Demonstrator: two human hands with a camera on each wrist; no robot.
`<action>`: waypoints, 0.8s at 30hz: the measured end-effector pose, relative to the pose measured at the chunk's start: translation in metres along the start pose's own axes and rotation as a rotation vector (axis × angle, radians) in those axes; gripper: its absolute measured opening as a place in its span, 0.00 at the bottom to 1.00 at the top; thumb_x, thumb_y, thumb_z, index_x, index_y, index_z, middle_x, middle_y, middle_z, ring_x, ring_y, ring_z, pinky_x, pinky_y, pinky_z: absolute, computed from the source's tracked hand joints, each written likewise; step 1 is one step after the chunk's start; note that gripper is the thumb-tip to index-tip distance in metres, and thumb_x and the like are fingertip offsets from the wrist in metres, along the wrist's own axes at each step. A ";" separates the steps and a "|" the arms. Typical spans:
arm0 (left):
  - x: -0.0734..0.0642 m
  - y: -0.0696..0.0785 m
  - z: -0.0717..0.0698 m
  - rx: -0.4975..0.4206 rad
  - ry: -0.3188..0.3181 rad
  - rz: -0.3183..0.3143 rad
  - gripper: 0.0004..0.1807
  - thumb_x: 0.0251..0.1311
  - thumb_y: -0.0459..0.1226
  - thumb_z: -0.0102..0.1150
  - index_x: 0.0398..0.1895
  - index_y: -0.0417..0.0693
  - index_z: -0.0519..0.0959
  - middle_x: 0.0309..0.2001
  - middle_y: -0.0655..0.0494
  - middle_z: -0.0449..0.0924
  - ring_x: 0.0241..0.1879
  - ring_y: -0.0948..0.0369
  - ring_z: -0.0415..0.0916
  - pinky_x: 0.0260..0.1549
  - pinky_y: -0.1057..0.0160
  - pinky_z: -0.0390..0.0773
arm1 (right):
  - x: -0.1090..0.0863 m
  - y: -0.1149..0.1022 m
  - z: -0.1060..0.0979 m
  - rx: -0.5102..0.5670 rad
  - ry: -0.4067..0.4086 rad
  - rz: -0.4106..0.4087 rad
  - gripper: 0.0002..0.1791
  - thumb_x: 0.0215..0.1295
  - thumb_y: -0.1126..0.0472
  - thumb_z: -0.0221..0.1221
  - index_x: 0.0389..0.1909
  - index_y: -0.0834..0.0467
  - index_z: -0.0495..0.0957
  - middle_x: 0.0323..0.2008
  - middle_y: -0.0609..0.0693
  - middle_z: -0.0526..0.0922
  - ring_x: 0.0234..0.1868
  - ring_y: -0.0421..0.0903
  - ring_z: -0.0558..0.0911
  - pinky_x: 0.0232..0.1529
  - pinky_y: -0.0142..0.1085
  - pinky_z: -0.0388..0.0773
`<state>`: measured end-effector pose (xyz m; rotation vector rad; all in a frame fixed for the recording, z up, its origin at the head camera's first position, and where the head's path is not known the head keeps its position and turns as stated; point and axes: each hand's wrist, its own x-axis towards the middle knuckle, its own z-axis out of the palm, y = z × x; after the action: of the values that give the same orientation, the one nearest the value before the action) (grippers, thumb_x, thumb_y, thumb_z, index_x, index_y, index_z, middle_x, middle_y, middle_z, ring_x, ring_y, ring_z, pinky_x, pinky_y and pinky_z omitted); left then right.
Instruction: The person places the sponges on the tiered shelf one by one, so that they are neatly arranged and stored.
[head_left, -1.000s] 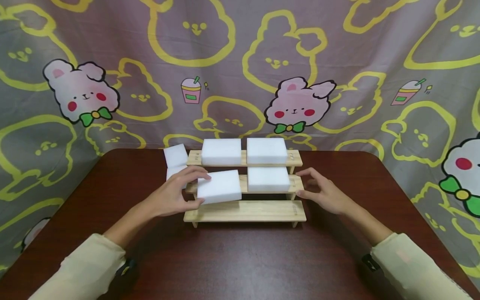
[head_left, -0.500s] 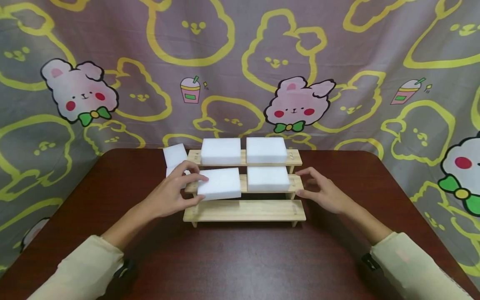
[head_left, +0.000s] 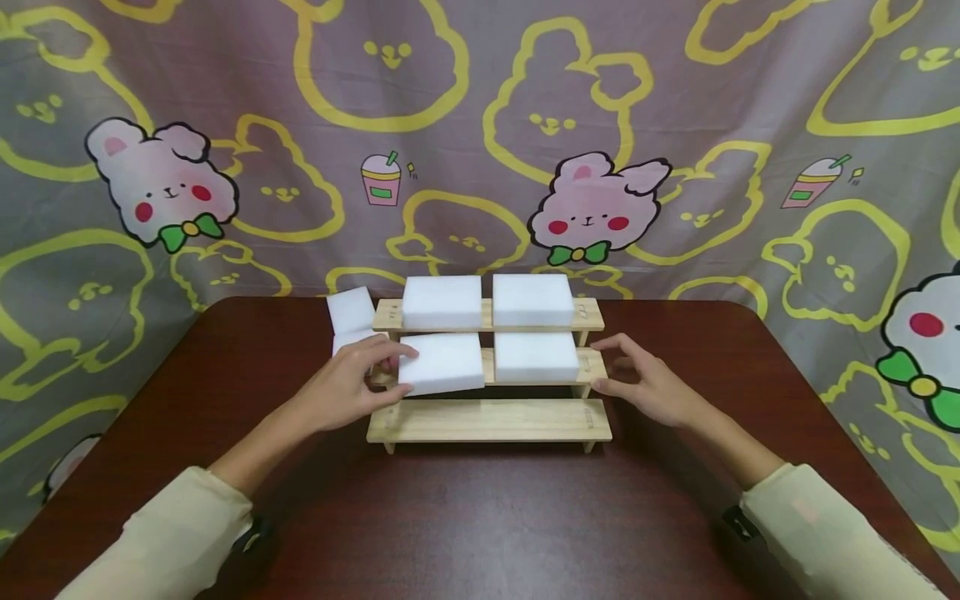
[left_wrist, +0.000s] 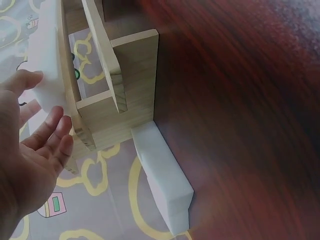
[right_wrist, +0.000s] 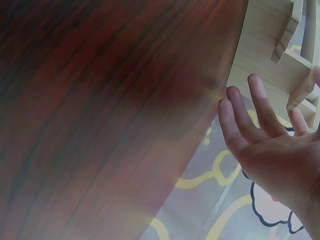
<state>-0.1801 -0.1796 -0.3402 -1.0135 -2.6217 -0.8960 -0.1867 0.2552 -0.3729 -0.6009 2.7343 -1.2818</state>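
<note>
My left hand (head_left: 348, 379) pinches a white foam block (head_left: 442, 364) at its left end, thumb at the front edge and index finger on top. The block lies slightly askew over the left half of the middle step of a three-step wooden display rack (head_left: 491, 421). In the left wrist view, the other fingers (left_wrist: 52, 135) of that hand extend beside the step's end. My right hand (head_left: 652, 387) holds the right end of the middle step between thumb and index finger; in the right wrist view its remaining fingers (right_wrist: 260, 105) are spread outward.
Another foam block (head_left: 536, 357) sits on the middle step's right half. Two more, a left block (head_left: 442, 300) and a right block (head_left: 532, 298), stand on the top step. Loose foam pieces (head_left: 351, 310) lie left of the rack on the dark table (head_left: 480, 517). A patterned curtain (head_left: 465, 150) hangs behind.
The left hand has brought its foam block up and back a little, from overhanging the middle step's front to lying more over the step. The right hand has stayed in place.
</note>
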 end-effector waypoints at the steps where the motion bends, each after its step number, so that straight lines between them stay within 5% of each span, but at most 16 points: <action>1: 0.001 0.000 0.000 0.000 -0.003 -0.007 0.19 0.57 0.32 0.74 0.52 0.41 0.83 0.34 0.55 0.75 0.31 0.59 0.71 0.30 0.59 0.75 | 0.000 0.000 0.000 0.000 0.002 0.002 0.28 0.70 0.58 0.67 0.66 0.56 0.69 0.53 0.59 0.83 0.49 0.51 0.83 0.47 0.46 0.76; 24: 0.007 -0.005 -0.001 0.009 -0.012 -0.038 0.17 0.63 0.33 0.70 0.55 0.40 0.83 0.36 0.55 0.77 0.32 0.59 0.72 0.32 0.62 0.75 | 0.000 -0.002 0.000 0.025 -0.007 -0.016 0.28 0.70 0.60 0.67 0.66 0.57 0.69 0.56 0.60 0.82 0.53 0.54 0.84 0.51 0.50 0.76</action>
<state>-0.1883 -0.1794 -0.3388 -0.9737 -2.6611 -0.8888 -0.1859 0.2543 -0.3713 -0.6246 2.7091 -1.3130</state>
